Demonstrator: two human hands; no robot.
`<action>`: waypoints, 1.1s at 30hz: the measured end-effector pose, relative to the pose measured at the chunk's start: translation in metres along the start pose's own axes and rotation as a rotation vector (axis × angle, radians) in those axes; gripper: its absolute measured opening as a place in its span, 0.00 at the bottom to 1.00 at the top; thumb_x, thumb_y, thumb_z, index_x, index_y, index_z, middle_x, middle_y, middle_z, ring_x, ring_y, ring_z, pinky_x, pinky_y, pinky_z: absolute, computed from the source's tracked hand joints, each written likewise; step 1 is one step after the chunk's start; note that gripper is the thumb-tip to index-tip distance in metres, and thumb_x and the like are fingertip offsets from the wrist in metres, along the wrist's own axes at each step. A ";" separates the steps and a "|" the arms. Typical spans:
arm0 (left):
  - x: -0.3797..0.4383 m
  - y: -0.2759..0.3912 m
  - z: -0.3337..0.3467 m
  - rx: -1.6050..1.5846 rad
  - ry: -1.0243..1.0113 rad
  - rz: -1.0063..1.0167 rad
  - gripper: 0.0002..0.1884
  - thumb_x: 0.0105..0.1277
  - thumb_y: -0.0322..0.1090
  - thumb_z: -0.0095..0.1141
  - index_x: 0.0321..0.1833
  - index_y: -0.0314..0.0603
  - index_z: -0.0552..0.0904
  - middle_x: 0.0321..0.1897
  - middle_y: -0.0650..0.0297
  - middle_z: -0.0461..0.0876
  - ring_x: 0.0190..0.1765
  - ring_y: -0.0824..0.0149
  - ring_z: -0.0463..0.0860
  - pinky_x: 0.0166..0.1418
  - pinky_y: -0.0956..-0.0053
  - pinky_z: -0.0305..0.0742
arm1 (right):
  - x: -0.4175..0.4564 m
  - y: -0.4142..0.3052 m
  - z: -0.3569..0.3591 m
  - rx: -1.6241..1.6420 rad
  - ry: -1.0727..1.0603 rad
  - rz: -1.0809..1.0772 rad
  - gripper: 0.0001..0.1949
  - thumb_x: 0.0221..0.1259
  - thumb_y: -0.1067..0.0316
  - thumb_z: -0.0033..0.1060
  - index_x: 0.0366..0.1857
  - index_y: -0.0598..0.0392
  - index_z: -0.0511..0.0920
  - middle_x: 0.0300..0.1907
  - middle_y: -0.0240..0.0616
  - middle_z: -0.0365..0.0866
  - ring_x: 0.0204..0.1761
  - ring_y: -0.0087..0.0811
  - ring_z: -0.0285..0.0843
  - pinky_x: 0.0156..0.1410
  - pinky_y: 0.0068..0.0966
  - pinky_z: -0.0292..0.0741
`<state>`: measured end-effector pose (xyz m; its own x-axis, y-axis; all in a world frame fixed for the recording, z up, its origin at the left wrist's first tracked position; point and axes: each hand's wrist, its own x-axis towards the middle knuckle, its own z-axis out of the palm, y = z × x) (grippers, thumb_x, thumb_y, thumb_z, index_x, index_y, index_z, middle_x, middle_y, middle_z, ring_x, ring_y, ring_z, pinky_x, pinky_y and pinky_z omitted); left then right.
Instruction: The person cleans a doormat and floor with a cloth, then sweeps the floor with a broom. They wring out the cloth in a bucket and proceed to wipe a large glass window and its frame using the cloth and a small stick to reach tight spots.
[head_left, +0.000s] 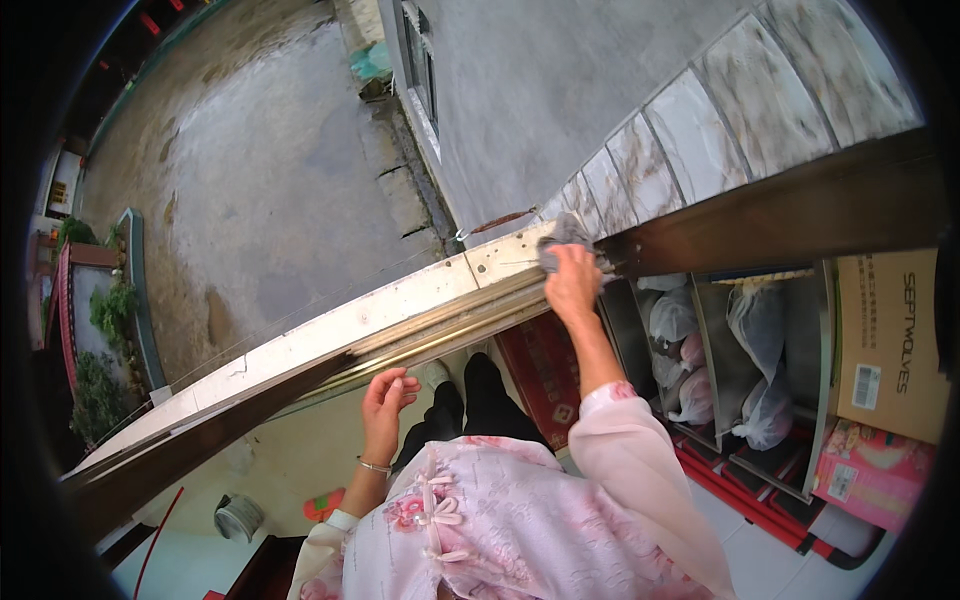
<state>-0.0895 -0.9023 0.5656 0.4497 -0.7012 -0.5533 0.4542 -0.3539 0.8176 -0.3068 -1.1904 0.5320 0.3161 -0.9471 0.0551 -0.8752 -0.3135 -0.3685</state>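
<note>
My right hand (574, 285) presses a crumpled grey cloth (556, 234) onto the pale outer window sill (367, 316), close to the sill's right end. Dark specks dot the sill just left of the cloth. Along the inner side of the sill runs a gold-coloured metal window track (450, 324). My left hand (386, 409), a bracelet at its wrist, hovers in front of the track with fingers loosely curled and nothing in them. A dark window frame (225, 446) lies to its left.
Metal shelves (705, 352) with several tied plastic bags stand at right, beside a cardboard box (889, 337) and a pink box (874, 472). A red carton (540, 375) is on the floor near my feet. A bucket (238, 517) stands lower left. Outside, a thin wire meets a rusty hook (501, 221).
</note>
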 end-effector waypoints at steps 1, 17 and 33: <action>-0.001 0.002 -0.002 0.007 -0.013 -0.006 0.11 0.75 0.33 0.49 0.55 0.38 0.78 0.44 0.60 0.84 0.47 0.67 0.84 0.50 0.75 0.80 | -0.007 -0.015 0.009 -0.012 -0.018 -0.041 0.20 0.46 0.76 0.57 0.46 0.42 0.79 0.48 0.38 0.76 0.54 0.47 0.73 0.55 0.47 0.70; -0.017 -0.001 -0.020 0.013 -0.071 0.029 0.11 0.76 0.33 0.49 0.55 0.41 0.78 0.44 0.61 0.84 0.47 0.68 0.84 0.51 0.75 0.79 | -0.002 0.038 -0.027 -0.186 -0.013 -0.065 0.17 0.51 0.73 0.56 0.47 0.47 0.81 0.49 0.46 0.74 0.53 0.52 0.71 0.55 0.48 0.71; -0.042 -0.009 -0.054 -0.021 0.010 0.070 0.11 0.75 0.34 0.50 0.55 0.39 0.79 0.44 0.60 0.85 0.47 0.67 0.85 0.50 0.74 0.80 | -0.064 -0.203 0.019 1.112 -0.409 -0.362 0.22 0.46 0.80 0.44 0.49 0.58 0.79 0.50 0.46 0.80 0.58 0.41 0.76 0.69 0.32 0.68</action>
<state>-0.0714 -0.8360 0.5731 0.4884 -0.7173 -0.4969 0.4375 -0.2914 0.8507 -0.1429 -1.0645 0.5858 0.7406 -0.6648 0.0977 0.0094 -0.1351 -0.9908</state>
